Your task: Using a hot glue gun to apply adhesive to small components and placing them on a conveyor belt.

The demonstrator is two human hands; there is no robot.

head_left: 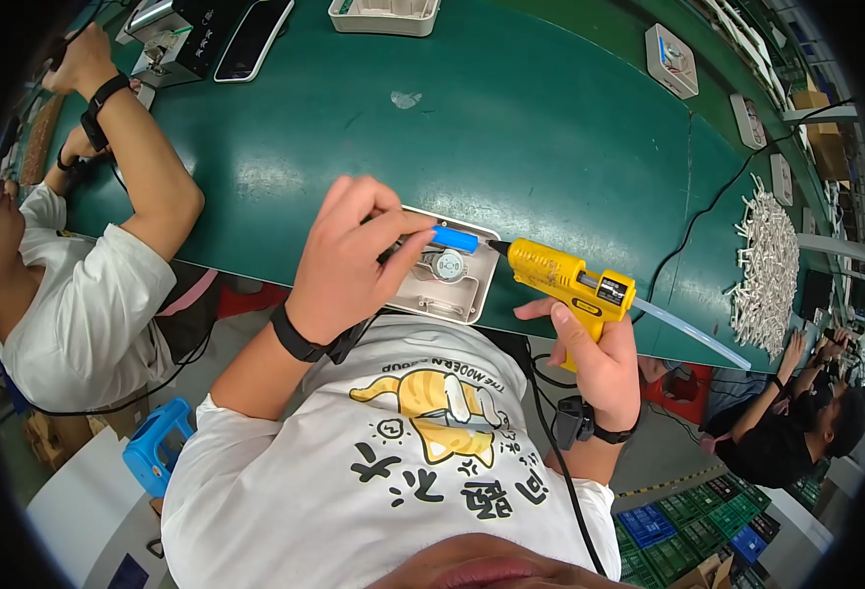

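Observation:
My left hand [349,245] pinches one end of a blue cylinder [455,239] that looks like a battery cell. It lies along the far part of an off-white plastic housing [487,278] at the table's near edge. Inside the housing, just nearer to me than the cell, sits a round silver motor [447,265]. Wrapped round the grip of a yellow hot glue gun [555,270] is my right hand [597,361]. The gun's dark nozzle points left, close to the cell's right end at the housing rim. A translucent glue stick [693,334] sticks out of its back.
A heap of small whitish parts [766,265] covers the table's right end. Farther off are another housing [383,18], a housing with parts [671,61] and a phone [254,39]. A black cable [702,211] crosses the right side. Co-workers sit left and right.

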